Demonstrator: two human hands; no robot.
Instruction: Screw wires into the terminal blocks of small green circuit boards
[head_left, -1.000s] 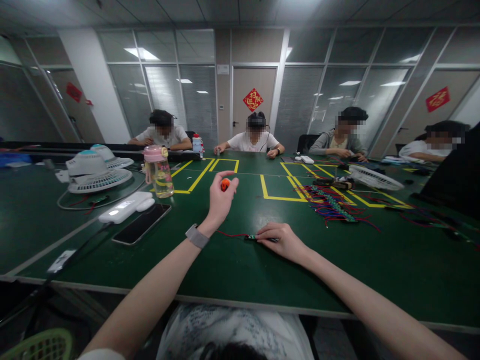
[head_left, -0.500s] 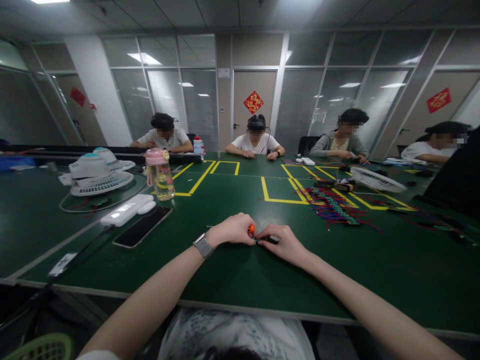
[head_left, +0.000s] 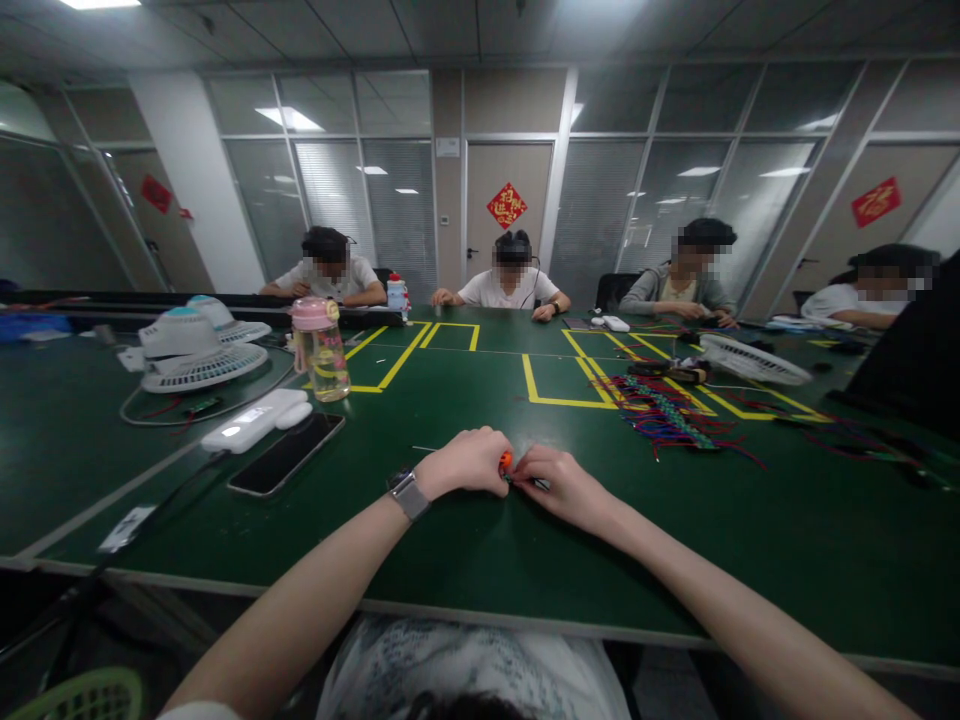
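Close together over the green table point(head_left: 450, 560), my two hands meet near the middle of the view. My left hand point(head_left: 474, 462), with a watch on its wrist, is closed around an orange piece point(head_left: 505, 461). Thumb and fingers of my right hand point(head_left: 553, 482) are pinched at something small and dark beside it, too small to make out. A tiny green bit shows between the fingertips of both hands. A thin pale rod or wire lies just behind my left wrist.
A phone point(head_left: 287, 455), a white power strip point(head_left: 255, 419), a pink-lidded bottle point(head_left: 321, 350) and white fans point(head_left: 196, 352) are at left. A bundle of wired boards point(head_left: 671, 410) lies at right. Several people sit across the table.
My hands have shifted only slightly, and my right fingers have changed their pose a little. Across the table, the middle person's hand at left has moved outward to a small object.
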